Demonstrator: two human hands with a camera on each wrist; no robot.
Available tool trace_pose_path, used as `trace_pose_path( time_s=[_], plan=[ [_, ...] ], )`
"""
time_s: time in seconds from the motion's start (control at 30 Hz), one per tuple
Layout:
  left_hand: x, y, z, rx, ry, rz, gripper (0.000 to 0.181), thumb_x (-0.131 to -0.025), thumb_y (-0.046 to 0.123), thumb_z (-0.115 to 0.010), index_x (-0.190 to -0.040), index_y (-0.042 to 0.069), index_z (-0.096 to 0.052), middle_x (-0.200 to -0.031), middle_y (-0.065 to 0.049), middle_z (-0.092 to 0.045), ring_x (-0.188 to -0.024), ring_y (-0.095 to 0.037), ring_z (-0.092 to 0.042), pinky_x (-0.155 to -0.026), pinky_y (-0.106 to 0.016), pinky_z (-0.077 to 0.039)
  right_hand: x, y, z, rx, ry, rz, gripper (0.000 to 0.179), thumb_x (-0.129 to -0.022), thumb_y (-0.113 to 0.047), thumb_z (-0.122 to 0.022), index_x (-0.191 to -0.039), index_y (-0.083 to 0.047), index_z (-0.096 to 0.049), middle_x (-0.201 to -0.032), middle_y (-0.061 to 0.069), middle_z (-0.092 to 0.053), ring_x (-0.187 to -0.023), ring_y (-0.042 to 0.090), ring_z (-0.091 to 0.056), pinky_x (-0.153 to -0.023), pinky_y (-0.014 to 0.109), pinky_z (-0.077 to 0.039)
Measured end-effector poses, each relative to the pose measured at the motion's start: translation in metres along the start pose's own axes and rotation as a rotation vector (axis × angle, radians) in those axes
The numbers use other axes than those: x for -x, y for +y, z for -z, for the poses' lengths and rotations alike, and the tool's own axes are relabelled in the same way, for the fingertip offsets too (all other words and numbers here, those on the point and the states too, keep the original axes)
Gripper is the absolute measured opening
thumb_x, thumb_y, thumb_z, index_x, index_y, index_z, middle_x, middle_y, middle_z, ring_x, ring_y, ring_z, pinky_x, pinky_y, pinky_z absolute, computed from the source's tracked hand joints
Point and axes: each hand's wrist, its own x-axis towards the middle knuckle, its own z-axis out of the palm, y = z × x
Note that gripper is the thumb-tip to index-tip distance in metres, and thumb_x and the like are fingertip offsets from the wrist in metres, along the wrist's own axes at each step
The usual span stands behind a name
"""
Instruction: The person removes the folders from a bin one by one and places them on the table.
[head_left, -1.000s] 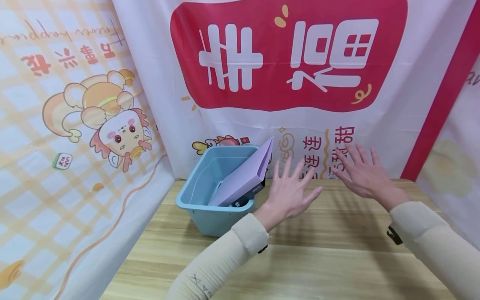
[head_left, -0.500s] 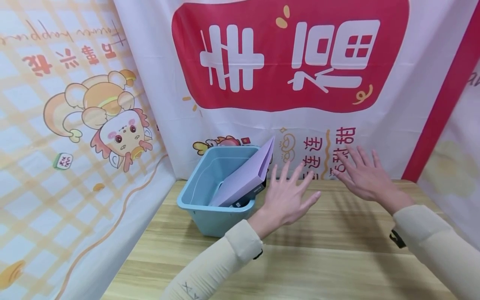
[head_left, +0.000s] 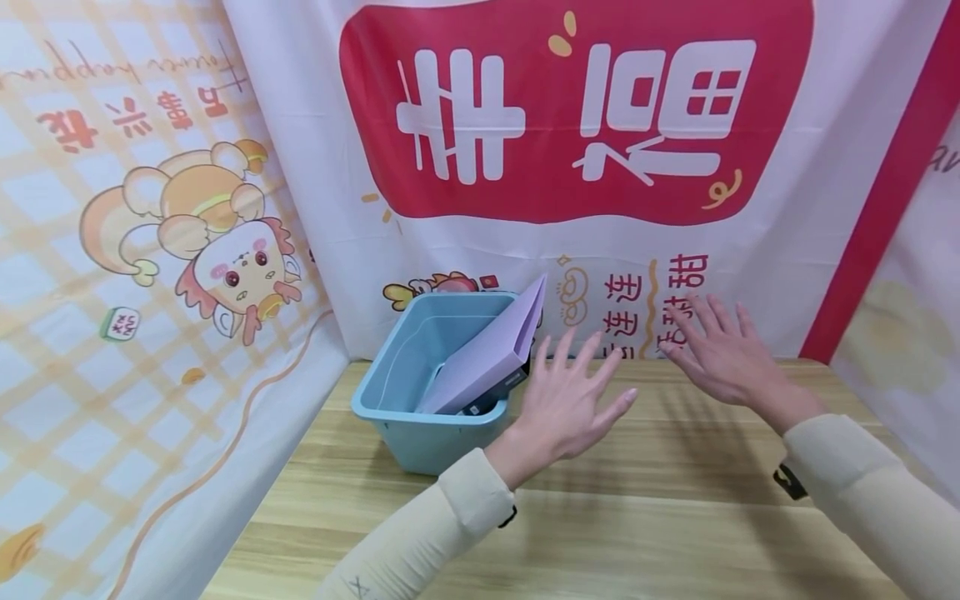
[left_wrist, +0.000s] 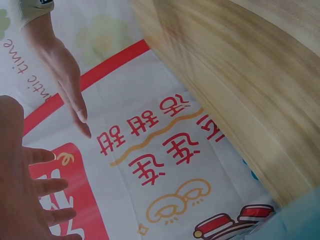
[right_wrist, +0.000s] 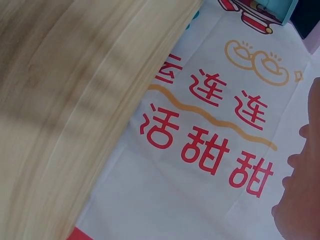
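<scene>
A light blue plastic bin point(head_left: 442, 446) stands on the wooden table. Inside it leans a lilac folder-like item point(head_left: 480, 358), its upper end sticking out over the right rim. Something black with small white print point(head_left: 498, 390) shows beneath the lilac item. My left hand point(head_left: 566, 404) hovers just right of the bin, fingers spread and holding nothing. Farther right, my right hand point(head_left: 723, 354) is raised over the table, its fingers extended and nothing in its grasp. In the left wrist view both hands appear, the right hand point(left_wrist: 62, 72) at upper left.
Behind the table point(head_left: 637, 533) hangs a white cloth point(head_left: 315, 100) with a large red panel and printed characters. A checked cartoon cloth point(head_left: 60, 333) forms the left side, and a pale cloth point(head_left: 907, 333) closes off the right. The bin sits near the table's back left corner.
My left hand has drifted slightly left and down, toward the bin. My right hand has barely shifted. The bin and the lilac item are unchanged.
</scene>
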Motion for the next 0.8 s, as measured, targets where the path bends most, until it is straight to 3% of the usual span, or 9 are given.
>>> trace_pose_path(
  time_s=[0.33,0.8],
  plan=[
    [0.009,-0.004,0.004,-0.001,0.038,-0.011,0.069,-0.089,0.067,0.002,-0.147,0.038,-0.022,-0.154,0.002,-0.019,-0.14,-0.029,-0.017,-0.109,-0.054,-0.013,0.002,-0.006,-0.001,-0.017,0.022,0.021,0.068,-0.096,-0.053,-0.035,-0.151,-0.022,-0.01,-0.156,0.015,-0.004,-0.142,0.034,0.011,-0.105,0.059,0.012],
    [0.024,-0.013,0.007,0.096,0.191,-0.05,0.064,-0.093,0.064,-0.013,-0.142,0.031,-0.039,-0.145,0.001,-0.036,-0.132,-0.024,-0.033,-0.105,-0.049,-0.028,0.004,-0.013,-0.001,-0.056,0.032,0.022,0.067,-0.097,-0.054,-0.03,-0.15,-0.017,-0.017,-0.156,0.014,-0.007,-0.142,0.034,0.008,-0.105,0.062,0.006]
  ],
)
